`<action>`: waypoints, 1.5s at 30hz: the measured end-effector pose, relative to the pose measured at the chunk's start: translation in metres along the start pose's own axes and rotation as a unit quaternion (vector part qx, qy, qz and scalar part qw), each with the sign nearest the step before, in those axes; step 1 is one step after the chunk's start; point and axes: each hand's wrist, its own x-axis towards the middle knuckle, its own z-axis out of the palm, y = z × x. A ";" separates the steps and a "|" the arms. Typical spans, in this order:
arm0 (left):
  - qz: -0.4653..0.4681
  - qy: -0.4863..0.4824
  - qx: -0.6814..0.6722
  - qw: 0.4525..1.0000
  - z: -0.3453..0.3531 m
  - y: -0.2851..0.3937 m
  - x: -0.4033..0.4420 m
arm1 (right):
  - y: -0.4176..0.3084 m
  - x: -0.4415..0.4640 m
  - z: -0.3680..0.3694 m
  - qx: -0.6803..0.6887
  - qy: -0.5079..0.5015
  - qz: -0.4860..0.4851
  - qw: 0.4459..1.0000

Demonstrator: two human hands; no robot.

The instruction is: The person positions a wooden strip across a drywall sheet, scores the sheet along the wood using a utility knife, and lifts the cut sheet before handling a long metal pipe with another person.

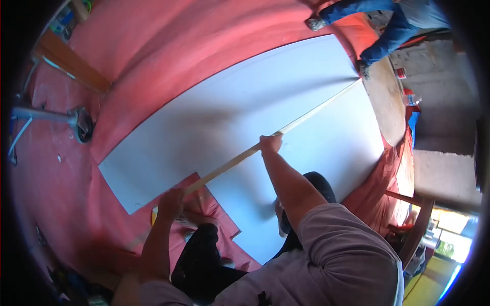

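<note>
A large white sheet of board (168,127) with a rectangular notch at its near edge lies flat on red cloth. Across it runs a long, straight, pale wooden strip (232,162), reaching from near my body to the far right edge. My left hand (171,202) is closed around the strip's near end, above the notch. Farther along, my right hand (270,143) grips the strip around its middle. Something small and yellow (153,218) shows partly beside my left hand, too hidden to name.
Another person in blue jeans (393,38) is at the board's far right corner. Red cloth (56,168) covers the floor. On the left are a wooden post (71,61) and a metal pole with a caster wheel (81,125). A wooden frame (416,229) stands at right.
</note>
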 end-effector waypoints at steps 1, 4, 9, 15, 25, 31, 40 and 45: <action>-0.015 -0.023 -0.007 1.000 -0.023 -0.001 -0.007 | -0.015 -0.016 -0.013 0.012 -0.047 0.008 0.999; -0.023 0.026 0.064 0.997 -0.101 0.001 -0.057 | -0.054 -0.086 -0.040 0.045 -0.016 0.059 0.997; -0.213 -0.017 0.013 0.977 -0.250 0.017 -0.200 | -0.088 -0.227 -0.102 0.161 -0.234 0.159 0.946; -0.336 -0.036 0.022 0.941 -0.417 0.053 -0.350 | -0.152 -0.398 -0.211 0.250 -0.384 0.227 0.860; -0.397 0.055 0.067 0.914 -0.562 0.024 -0.524 | -0.311 -0.588 -0.361 0.299 -0.551 0.143 0.766; -0.354 0.132 0.088 0.922 -0.603 0.031 -0.594 | -0.342 -0.636 -0.366 0.293 -0.672 0.106 0.671; -0.152 0.229 0.232 0.933 -0.532 -0.007 -0.490 | -0.290 -0.592 -0.383 0.116 -0.639 -0.038 0.760; -0.128 0.179 0.169 0.961 -0.542 -0.070 -0.295 | -0.147 -0.505 -0.405 0.064 -0.494 0.038 0.866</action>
